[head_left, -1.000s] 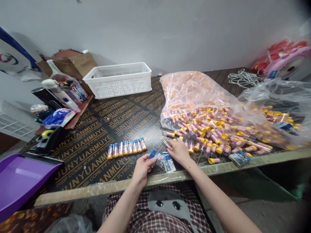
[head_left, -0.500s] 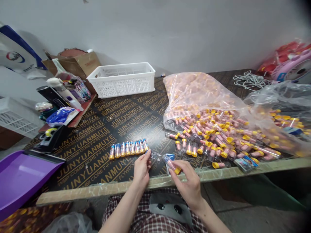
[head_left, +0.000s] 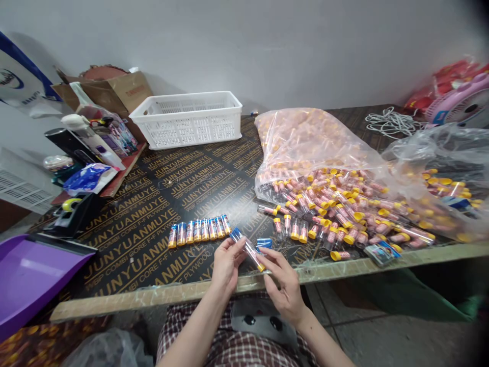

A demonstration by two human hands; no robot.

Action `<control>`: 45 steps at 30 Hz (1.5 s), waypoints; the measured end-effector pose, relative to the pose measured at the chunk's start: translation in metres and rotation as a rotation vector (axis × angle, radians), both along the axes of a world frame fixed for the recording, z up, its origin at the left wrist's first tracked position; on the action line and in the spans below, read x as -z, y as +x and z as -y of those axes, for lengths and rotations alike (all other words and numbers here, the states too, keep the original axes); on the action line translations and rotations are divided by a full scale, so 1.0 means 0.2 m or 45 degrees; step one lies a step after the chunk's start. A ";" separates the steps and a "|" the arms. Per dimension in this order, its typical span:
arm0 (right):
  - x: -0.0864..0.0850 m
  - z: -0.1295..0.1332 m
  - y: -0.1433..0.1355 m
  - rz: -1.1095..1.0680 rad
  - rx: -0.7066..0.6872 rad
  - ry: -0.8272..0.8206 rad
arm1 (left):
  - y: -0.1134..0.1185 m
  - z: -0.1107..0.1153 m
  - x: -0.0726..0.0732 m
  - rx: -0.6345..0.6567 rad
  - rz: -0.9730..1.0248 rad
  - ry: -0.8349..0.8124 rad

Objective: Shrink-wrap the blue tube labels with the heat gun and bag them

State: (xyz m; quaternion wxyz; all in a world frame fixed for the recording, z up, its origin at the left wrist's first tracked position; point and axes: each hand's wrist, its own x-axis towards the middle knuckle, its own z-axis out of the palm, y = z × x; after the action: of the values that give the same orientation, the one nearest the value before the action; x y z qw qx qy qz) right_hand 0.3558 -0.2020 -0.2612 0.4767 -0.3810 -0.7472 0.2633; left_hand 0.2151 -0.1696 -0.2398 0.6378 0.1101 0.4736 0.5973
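My left hand (head_left: 226, 262) pinches a clear tube (head_left: 249, 249) near its blue upper end, at the front of the table. My right hand (head_left: 281, 279) has its fingers on the tube's yellow-capped lower end. The tube slants down to the right between both hands. Just behind my right fingers lies a small stack of blue labels (head_left: 264, 242). Left of my hands, a row of several wrapped tubes (head_left: 197, 230) with blue tops and yellow bottoms lies side by side. A heap of yellow-capped tubes (head_left: 344, 214) with pink contents spreads on the right.
A white basket (head_left: 191, 133) stands at the back, beside a large plastic bag (head_left: 301, 137) of tubes. At left are a tape dispenser (head_left: 78, 216), a purple dustpan (head_left: 34, 280) and bottles (head_left: 82, 135). A pink fan (head_left: 458, 104) and white cord (head_left: 391, 122) are at back right.
The yellow-capped tube has come from my right hand to a slanted position between both hands, with a blue piece now at its upper end. The view has shifted slightly.
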 end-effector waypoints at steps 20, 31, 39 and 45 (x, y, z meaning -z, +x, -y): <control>-0.04 -0.04 0.08 -0.167 -0.269 -0.290 | 0.03 0.13 -0.04 0.696 -0.151 0.056; -0.03 -0.03 0.07 -0.255 -0.263 -0.301 | 0.03 0.14 -0.05 0.681 -0.167 0.045; -0.03 -0.03 0.06 -0.205 -0.245 -0.295 | 0.03 0.15 -0.04 0.674 -0.157 0.036; -0.08 -0.11 0.00 -0.151 -0.378 -0.351 | -0.10 0.07 -0.04 0.565 -0.224 0.079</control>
State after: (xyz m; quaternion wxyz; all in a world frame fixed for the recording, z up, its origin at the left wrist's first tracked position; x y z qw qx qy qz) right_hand 0.3559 -0.1793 -0.2457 0.4191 -0.3120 -0.7227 0.4524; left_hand 0.1953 -0.1831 -0.2308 0.7061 0.2826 0.4730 0.4448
